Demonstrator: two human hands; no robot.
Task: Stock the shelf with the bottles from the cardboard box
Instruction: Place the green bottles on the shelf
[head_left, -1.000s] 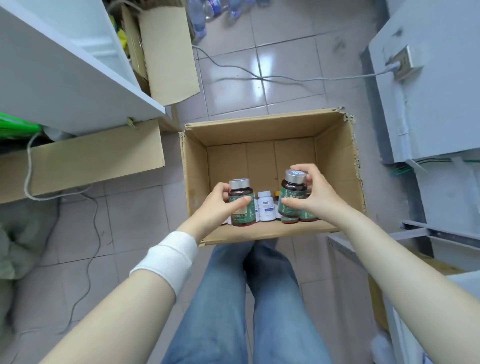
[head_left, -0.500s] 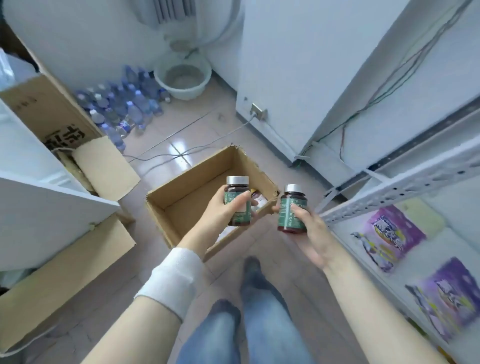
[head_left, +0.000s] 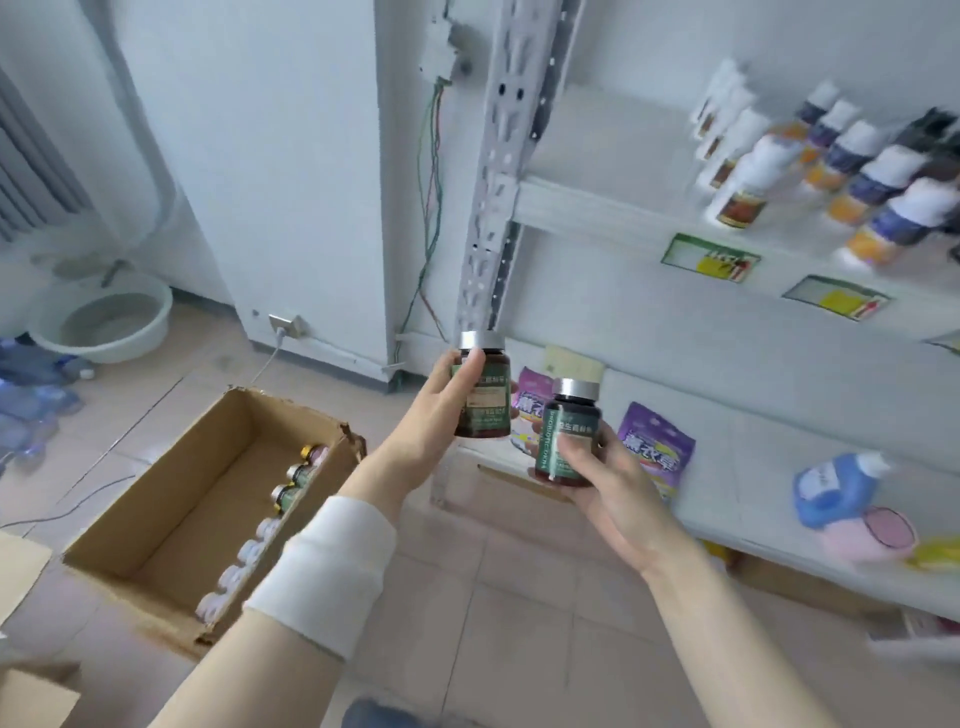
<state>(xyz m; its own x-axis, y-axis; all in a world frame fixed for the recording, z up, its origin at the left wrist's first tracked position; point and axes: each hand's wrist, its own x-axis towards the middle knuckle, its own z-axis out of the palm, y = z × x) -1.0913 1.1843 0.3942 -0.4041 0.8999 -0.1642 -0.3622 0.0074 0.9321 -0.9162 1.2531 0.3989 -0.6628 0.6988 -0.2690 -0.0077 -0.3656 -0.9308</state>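
Cardboard box (head_left: 171, 499) w/ spare bottles (head_left: 291, 483) sat on floor (head_left: 519, 597). Left hand (head_left: 434, 421), fingers curled, gripped dark bottle (head_left: 483, 400). Right hand (head_left: 613, 488) likewise gripped second bottle (head_left: 569, 441), both mid-air nr shelf (head_left: 613, 213). Carry step; next prob. needs both set upright on bare shelf.

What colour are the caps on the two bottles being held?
Shiny silver caps on both dark bottles; the head view shows them.

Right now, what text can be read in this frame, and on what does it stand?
"PROBIOTIC": right bottle, held by the right hand; the rest is blurred.
"薰衣草": purple pouch on the lower shelf.
Blurred, unreadable: left bottle in the left hand, shelf tags, upper-shelf bottles.
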